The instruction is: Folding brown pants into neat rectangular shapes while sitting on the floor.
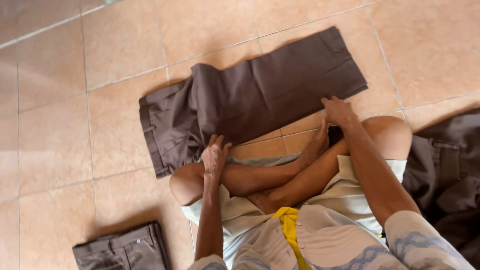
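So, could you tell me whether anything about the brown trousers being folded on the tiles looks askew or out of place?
Slightly. The brown trousers lie diagonally across the tile floor, and the waistband end bunches where the left hand presses it. The right hand rests on the lower edge of the leg. Nothing looks damaged or spilled.

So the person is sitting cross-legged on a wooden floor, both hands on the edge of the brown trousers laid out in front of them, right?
Not quite: the head view shows a floor of orange-pink tiles, not wood. The rest holds: the person sits cross-legged, left hand and right hand on the near edge of the brown trousers.
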